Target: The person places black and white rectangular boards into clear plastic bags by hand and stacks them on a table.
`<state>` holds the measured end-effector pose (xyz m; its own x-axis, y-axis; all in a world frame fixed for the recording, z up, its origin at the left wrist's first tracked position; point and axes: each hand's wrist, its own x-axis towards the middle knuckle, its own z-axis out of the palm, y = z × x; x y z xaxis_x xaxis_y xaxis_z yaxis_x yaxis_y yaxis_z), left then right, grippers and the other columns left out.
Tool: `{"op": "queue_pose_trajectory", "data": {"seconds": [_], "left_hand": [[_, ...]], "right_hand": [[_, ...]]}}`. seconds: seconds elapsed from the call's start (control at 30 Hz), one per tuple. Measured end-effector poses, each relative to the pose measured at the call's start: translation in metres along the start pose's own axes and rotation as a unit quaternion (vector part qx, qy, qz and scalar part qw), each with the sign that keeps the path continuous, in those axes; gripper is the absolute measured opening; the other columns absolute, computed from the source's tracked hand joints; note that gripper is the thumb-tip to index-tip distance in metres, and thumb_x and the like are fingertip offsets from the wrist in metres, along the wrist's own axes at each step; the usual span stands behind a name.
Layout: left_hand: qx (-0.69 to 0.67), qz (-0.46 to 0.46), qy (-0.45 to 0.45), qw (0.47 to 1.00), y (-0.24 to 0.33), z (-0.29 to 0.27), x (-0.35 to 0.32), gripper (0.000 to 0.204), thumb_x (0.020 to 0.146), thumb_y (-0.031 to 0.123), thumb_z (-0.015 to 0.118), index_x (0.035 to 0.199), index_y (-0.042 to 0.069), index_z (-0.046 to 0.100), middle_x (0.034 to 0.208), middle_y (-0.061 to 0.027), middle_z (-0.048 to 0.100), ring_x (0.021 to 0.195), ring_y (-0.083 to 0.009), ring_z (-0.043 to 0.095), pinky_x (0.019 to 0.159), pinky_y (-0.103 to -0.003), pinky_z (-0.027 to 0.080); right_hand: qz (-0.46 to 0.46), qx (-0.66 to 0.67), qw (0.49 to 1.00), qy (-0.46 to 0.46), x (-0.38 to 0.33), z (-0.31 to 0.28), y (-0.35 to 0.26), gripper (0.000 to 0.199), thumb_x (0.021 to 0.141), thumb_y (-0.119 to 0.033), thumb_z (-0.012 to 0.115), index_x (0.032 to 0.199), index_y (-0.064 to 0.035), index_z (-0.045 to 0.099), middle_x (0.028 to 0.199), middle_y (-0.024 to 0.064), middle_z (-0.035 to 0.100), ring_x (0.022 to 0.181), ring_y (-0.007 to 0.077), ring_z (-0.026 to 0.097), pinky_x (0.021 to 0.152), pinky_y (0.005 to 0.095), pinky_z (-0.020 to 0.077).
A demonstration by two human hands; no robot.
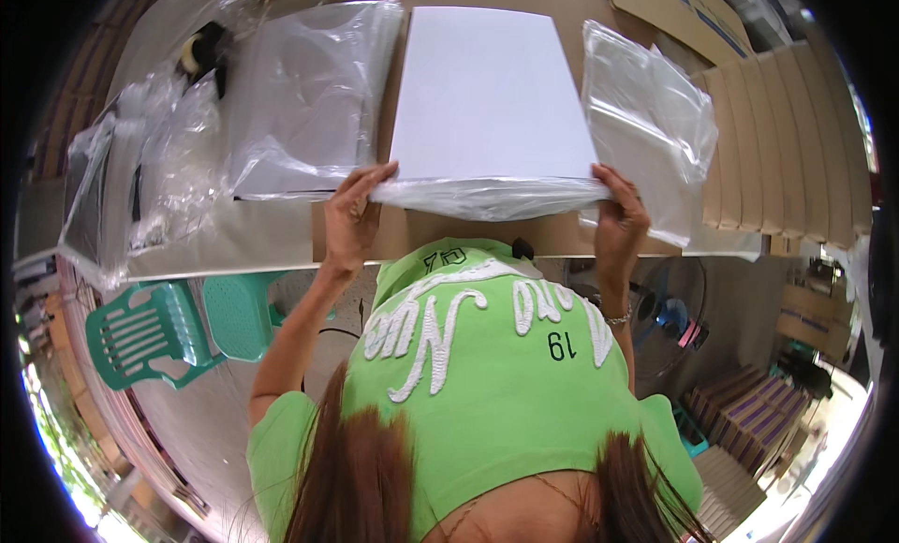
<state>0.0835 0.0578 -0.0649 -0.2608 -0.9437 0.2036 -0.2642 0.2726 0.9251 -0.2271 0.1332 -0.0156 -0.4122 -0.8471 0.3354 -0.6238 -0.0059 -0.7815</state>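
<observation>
Holding a flat white rectangular board by its near edge, where a clear plastic sleeve is bunching up around it. My left hand is pinching the near left corner, fingers closed over plastic and board together, and my right hand is clamped on the near right corner the same way. The board itself is lying flat on a brown cardboard sheet on the table, stretching away from me.

Only the one head view here, so that's all I've got. What I'm worrying about: the sleeve looks thin and slippery, so if I'm tugging unevenly it could tear at a corner or the board could slide crooked inside it. My grip is right at the edge too, so not much margin.

Packaging around it: a clear bagged flat pack just left of the board, another clear bagged pack just right, crumpled clear bags further left, a tape roll at the far left, and tan cardboard boxes standing in a row on the right.
</observation>
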Motion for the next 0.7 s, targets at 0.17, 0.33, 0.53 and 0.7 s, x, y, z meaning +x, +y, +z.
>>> {"op": "queue_pose_trajectory", "data": {"seconds": [0.17,0.33,0.53,0.7], "left_hand": [[0.115,0.112,0.053,0.986,0.074,-0.035,0.049,0.043,0.066,-0.018,0.045,0.099,0.001,0.063,0.101,-0.0107,0.059,0.089,-0.0198,0.059,0.078,-0.025,0.045],[0.129,0.233,0.164,0.95,0.127,-0.057,0.068,0.039,0.071,-0.016,0.052,0.099,0.007,0.065,0.105,-0.0101,0.055,0.094,-0.023,0.06,0.079,-0.029,0.055],[0.027,0.321,0.093,0.942,0.157,-0.072,0.067,0.053,0.069,-0.009,0.055,0.119,0.011,0.057,0.109,-0.0041,0.064,0.089,-0.0206,0.061,0.069,-0.03,0.049],[-0.008,0.422,0.125,0.898,0.195,-0.076,0.059,0.044,0.071,-0.005,0.056,0.113,0.009,0.058,0.103,-0.0066,0.063,0.084,-0.0211,0.062,0.071,-0.03,0.051]], "right_hand": [[-0.08,-0.024,0.993,0.081,0.036,-0.016,-0.035,0.034,0.073,0.017,0.046,0.096,0.0013,0.066,0.091,0.0097,0.066,0.089,0.0174,0.06,0.079,0.028,0.0464],[-0.2,-0.065,0.967,0.144,0.066,-0.049,-0.066,0.029,0.075,0.013,0.043,0.094,0.005,0.064,0.092,0.0091,0.065,0.086,0.0167,0.061,0.079,0.028,0.0474],[-0.195,0.018,0.961,0.197,0.082,-0.127,-0.05,0.035,0.071,0.005,0.05,0.102,0.0038,0.064,0.099,0.0105,0.064,0.084,0.0194,0.06,0.078,0.0304,0.0485],[-0.198,0.071,0.96,0.184,0.073,-0.146,-0.071,0.028,0.08,-0.007,0.059,0.106,0.001,0.063,0.102,0.0124,0.062,0.094,0.0232,0.059,0.086,0.0358,0.0498]]}}
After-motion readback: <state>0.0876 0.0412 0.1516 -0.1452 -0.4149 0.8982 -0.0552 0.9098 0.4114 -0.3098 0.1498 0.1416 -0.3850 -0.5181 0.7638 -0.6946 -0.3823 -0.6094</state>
